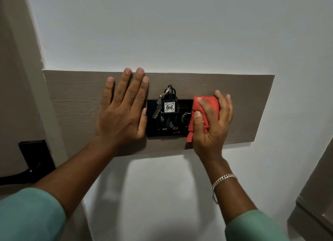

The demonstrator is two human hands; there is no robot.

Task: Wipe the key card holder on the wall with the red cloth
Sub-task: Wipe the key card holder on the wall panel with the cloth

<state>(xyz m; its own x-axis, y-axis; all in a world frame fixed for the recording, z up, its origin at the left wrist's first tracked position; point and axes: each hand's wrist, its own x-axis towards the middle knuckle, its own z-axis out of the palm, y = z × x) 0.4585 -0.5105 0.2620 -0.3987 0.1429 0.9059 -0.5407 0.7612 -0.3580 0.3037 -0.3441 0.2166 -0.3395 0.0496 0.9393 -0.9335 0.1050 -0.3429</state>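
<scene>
The black key card holder (167,127) is mounted on a brown wood-grain panel (75,104) on the wall. A black tag marked 406 (169,106) sits in its slot, with a key (157,108) on a ring hanging beside it. My right hand (212,123) grips the bunched red cloth (207,109) and presses it on the holder's right end, hiding that part. My left hand (122,111) lies flat with fingers spread on the panel, its thumb edge touching the holder's left side.
A black door lock plate with a lever handle (34,159) is at lower left on a brown door. A white wall (162,33) surrounds the panel. Another brown frame edge (317,195) stands at lower right.
</scene>
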